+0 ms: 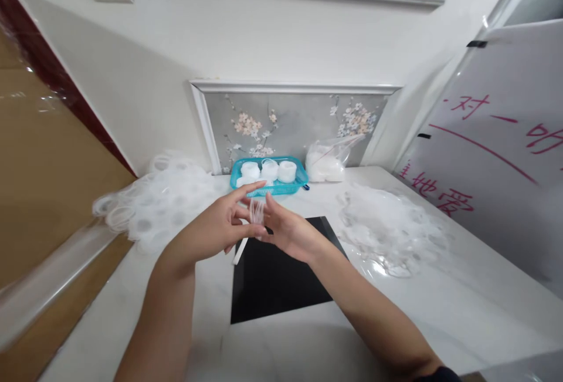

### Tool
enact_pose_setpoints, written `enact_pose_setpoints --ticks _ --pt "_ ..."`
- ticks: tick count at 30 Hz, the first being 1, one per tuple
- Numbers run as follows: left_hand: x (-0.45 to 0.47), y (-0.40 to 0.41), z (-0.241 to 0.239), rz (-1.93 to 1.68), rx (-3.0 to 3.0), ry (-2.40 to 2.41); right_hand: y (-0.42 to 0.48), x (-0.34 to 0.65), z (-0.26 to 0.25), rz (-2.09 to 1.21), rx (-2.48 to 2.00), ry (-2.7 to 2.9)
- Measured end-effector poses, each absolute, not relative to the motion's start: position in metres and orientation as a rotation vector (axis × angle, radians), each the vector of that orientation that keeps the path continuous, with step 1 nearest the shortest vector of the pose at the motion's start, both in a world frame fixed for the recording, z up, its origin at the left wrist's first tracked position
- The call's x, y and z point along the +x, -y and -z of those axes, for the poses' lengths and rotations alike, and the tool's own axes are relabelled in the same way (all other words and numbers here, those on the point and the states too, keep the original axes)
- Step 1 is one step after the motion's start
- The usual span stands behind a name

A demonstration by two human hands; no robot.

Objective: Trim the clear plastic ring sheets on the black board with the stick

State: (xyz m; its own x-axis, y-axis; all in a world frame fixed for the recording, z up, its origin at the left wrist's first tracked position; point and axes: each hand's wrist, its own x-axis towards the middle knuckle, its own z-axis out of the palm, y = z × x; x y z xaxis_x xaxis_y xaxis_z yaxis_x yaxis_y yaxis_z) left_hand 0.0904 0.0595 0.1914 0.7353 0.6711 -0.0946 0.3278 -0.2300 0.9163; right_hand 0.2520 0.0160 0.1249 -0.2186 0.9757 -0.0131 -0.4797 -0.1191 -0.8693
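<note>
A small bundle of clear, thin plastic rings (257, 212) is held between my two hands, above the top edge of a black mat (281, 279). My left hand (220, 220) grips the bundle from the left, with its index finger stretched over the top and its thumb below. From the right, my right hand (290, 230) closes on the same bundle, thumb pointing up; its other fingers are partly hidden. A narrow white strip (240, 251) lies at the mat's left edge, just under my left hand.
Behind my hands stands a blue tray (301, 178) with several white ring bundles (287, 172). Beside it sits a clear bag (326, 162) of white material. Loose rings (169, 200) are heaped at left; more clear rings (391, 229) spread at right. A cardboard box (53, 176) borders the left.
</note>
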Motion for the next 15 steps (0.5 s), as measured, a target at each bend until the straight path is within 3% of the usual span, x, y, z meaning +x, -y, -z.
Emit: enact_pose_setpoints --ticks 6,15 --pt "0.101 -0.056 -0.186 -0.522 1.789 -0.818 0.001 0.276 -0.15 -1.551 -0.68 0.651" --pt "0.098 -0.043 -0.192 -0.582 1.808 -0.747 0.029 0.279 -0.168 -1.422 -0.674 1.026"
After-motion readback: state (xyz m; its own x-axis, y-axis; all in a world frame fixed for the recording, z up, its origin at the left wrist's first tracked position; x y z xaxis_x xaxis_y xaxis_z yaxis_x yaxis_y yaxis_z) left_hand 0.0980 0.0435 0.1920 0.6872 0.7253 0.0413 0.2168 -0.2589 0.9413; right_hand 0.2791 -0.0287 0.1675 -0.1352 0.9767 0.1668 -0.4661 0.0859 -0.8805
